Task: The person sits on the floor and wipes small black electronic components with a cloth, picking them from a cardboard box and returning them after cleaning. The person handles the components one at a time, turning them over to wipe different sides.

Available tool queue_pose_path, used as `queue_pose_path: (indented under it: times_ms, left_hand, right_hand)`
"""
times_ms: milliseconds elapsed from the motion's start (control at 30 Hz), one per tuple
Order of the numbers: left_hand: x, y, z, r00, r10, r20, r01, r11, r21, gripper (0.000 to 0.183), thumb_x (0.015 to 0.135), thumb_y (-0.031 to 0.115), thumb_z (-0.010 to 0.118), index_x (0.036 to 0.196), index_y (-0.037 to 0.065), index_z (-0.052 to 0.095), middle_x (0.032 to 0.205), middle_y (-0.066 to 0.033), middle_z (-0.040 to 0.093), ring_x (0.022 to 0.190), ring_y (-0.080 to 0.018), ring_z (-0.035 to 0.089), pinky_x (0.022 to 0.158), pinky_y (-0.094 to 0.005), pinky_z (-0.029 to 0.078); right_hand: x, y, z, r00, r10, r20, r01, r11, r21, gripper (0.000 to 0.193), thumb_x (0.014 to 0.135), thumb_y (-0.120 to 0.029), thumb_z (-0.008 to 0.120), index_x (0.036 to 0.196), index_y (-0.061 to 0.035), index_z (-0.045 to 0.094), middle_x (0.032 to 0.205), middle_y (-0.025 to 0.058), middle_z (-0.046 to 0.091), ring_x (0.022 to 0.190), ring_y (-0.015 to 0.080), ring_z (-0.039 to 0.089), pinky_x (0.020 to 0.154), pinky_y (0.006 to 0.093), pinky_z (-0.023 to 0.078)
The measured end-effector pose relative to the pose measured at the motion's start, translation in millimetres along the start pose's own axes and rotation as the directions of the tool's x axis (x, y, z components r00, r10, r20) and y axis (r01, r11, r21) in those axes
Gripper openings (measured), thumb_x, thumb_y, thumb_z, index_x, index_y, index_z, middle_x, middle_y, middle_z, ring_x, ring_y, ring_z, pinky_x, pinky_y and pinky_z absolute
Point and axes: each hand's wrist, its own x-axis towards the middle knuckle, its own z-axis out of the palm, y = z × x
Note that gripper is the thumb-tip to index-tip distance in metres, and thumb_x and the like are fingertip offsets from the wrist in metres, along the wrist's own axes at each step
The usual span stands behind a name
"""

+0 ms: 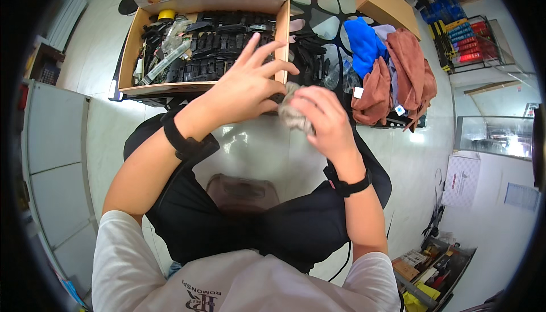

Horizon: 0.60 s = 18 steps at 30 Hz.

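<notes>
My right hand is closed round a crumpled grey-beige cloth just past the front edge of the table. My left hand meets the cloth from the other side. Its upper fingers are spread, while thumb and forefinger come together on a small dark thing, mostly hidden, against the cloth. Behind my left hand stands an open cardboard box. Rows of black plastic parts fill much of it, with a yellow-capped item and clear packets at its left end.
Right of the box, more black pieces lie on the patterned table top. Blue cloth and brown cloths are heaped at the right. A brown carton sits behind them. Under the table edge are my knees and a brownish stool.
</notes>
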Motion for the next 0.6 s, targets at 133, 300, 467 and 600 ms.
queue_pose_path:
  times_ms: [133,300,467,600]
  left_hand:
    - [-0.5,0.6,-11.2,0.997,-0.069,-0.035,0.069,0.998,0.002,0.026,0.077,0.026,0.097,0.098,0.013,0.087,0.151,-0.0031,0.066,0.163,-0.0395,0.038,0.138,-0.0696,0.018]
    - [-1.4,-3.2,-4.3,0.990,-0.133,-0.037,0.130,0.989,-0.071,0.031,0.084,0.040,0.092,0.096,0.011,0.090,0.141,-0.0055,0.072,0.157,-0.0367,0.047,0.137,-0.0686,0.021]
    - [-1.9,-2.2,-6.7,0.988,-0.152,-0.026,0.150,0.986,-0.076,0.033,0.085,0.039,0.092,0.099,0.009,0.089,0.142,-0.0091,0.073,0.156,-0.0366,0.049,0.136,-0.0683,0.022]
    - [-2.4,-4.9,-12.0,0.985,-0.171,-0.004,0.168,0.974,-0.151,0.037,0.085,0.042,0.093,0.101,0.008,0.089,0.146,-0.0115,0.070,0.156,-0.0377,0.049,0.135,-0.0676,0.024]
  right_hand:
    - [-1.5,25.6,-7.9,0.998,0.059,0.033,-0.055,0.992,-0.117,0.065,0.058,0.011,0.084,0.119,-0.0084,0.076,0.134,0.0109,0.071,0.118,0.0375,0.070,0.102,0.0479,0.058]
    - [-5.4,0.9,-5.9,0.995,-0.045,0.094,0.047,0.999,-0.023,0.052,0.067,0.004,0.082,0.117,-0.0099,0.076,0.161,0.0119,0.061,0.117,0.0334,0.072,0.100,0.0446,0.059]
    - [3.2,-9.3,5.8,0.990,-0.041,0.133,0.048,0.998,-0.050,0.055,0.067,0.012,0.077,0.117,-0.0098,0.079,0.161,0.0090,0.063,0.121,0.0321,0.071,0.100,0.0441,0.059]
    - [2.8,-2.6,2.2,0.995,-0.048,0.086,0.057,0.992,-0.111,0.054,0.067,0.006,0.081,0.120,-0.0084,0.076,0.165,0.0089,0.060,0.115,0.0314,0.072,0.102,0.0453,0.058]
